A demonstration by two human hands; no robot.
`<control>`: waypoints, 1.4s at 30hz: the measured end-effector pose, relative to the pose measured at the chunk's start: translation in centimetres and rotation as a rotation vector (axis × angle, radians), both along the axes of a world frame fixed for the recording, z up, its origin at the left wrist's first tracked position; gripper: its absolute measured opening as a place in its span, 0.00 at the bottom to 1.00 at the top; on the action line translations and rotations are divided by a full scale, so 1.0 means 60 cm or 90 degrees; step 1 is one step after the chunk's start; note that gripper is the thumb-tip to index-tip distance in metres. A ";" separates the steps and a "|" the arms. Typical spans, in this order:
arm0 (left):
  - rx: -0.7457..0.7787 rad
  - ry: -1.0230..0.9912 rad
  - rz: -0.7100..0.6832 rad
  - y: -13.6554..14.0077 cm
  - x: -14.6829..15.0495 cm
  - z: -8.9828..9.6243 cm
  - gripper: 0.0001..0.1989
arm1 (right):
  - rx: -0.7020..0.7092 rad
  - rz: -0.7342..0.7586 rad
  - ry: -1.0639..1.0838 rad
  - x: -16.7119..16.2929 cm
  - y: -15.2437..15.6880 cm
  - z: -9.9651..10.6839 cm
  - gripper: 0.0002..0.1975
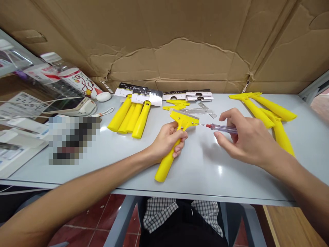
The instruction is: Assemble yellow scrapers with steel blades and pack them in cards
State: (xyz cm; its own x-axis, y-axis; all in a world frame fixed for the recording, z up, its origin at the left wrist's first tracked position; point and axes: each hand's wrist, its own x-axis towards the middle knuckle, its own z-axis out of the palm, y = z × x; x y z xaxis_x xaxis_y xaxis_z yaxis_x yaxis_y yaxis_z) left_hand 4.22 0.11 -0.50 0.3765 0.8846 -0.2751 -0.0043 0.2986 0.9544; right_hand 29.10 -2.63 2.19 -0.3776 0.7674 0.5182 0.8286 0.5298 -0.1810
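Observation:
My left hand [171, 141] is wrapped round the handle of a yellow scraper [166, 166], whose wide head points away from me. A metal blade [183, 114] lies along the head's far edge. In my right hand [246, 139] is a screwdriver [223, 128] with a clear handle and a red collar, held level. Its thin shaft reaches left, and the tip meets a screw at the right side of the scraper head. My right thumb and index finger are spread, while the other end of the screwdriver is hidden in the palm.
Carded yellow scrapers [140, 118] lie back left. Loose blades [202, 110], small yellow pieces [177, 103] and cards [199, 95] are beyond my hands. Several yellow scraper handles [281, 132] lie at right. A phone [64, 105] and bottle [74, 75] stand left; cardboard [174, 58] walls the back.

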 end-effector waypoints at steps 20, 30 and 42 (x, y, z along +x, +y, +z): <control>-0.001 0.001 0.000 0.000 -0.001 -0.001 0.10 | -0.007 0.053 0.015 0.001 0.000 0.001 0.08; 0.001 -0.001 -0.007 -0.001 0.000 0.000 0.11 | -0.025 0.010 -0.008 0.000 0.004 -0.005 0.11; -0.015 0.002 -0.001 -0.001 0.000 0.001 0.12 | 0.096 0.116 0.046 0.006 0.004 -0.002 0.11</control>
